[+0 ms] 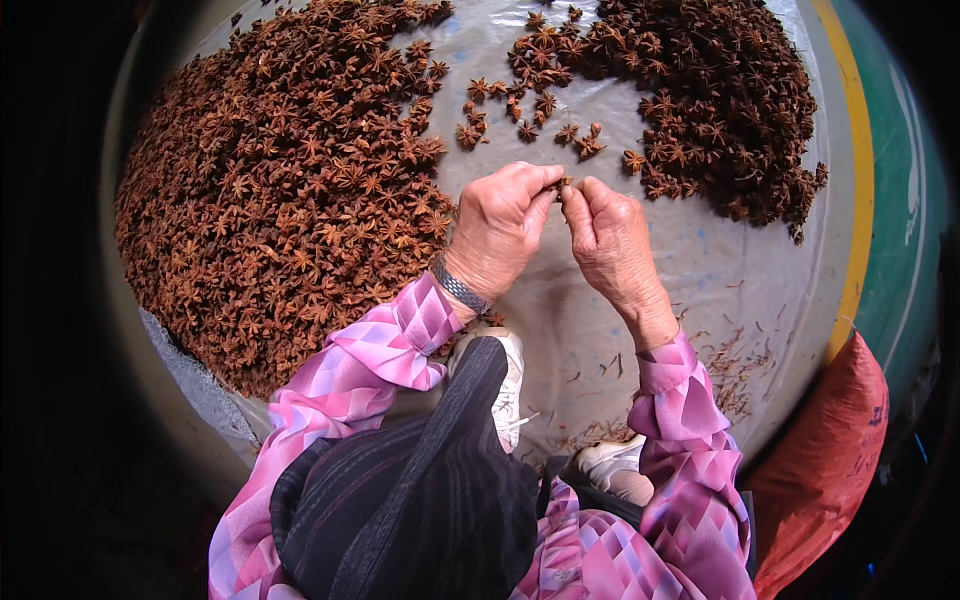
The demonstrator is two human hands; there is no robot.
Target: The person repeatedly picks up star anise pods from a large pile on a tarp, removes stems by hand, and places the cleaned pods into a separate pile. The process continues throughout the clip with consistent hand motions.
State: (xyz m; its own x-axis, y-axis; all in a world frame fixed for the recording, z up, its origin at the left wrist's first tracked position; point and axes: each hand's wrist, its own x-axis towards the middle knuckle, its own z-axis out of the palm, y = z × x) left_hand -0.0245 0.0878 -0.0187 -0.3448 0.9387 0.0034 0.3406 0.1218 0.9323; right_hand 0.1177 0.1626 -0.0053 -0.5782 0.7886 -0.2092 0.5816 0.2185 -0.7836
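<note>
Both of my hands meet over the plastic sheet, pinching one small star anise pod (561, 184) between thumbs and fingertips. My left hand (506, 225) comes from the left, with a metal watch band at its wrist. From the right, my right hand (611, 240) holds the pod's other side. Most of the pod is hidden by my fingers. To the left of my hands lies a large pile of star anise (285, 210). A darker pile of star anise (727, 112) is at the upper right, and several loose pods (527, 131) lie between the piles.
The plastic sheet (559, 300) covers the floor around my white shoes (510, 382). Thin stem bits (731, 367) are scattered at the lower right. A full red woven sack (825, 465) stands at the right, near a yellow floor line (859, 180).
</note>
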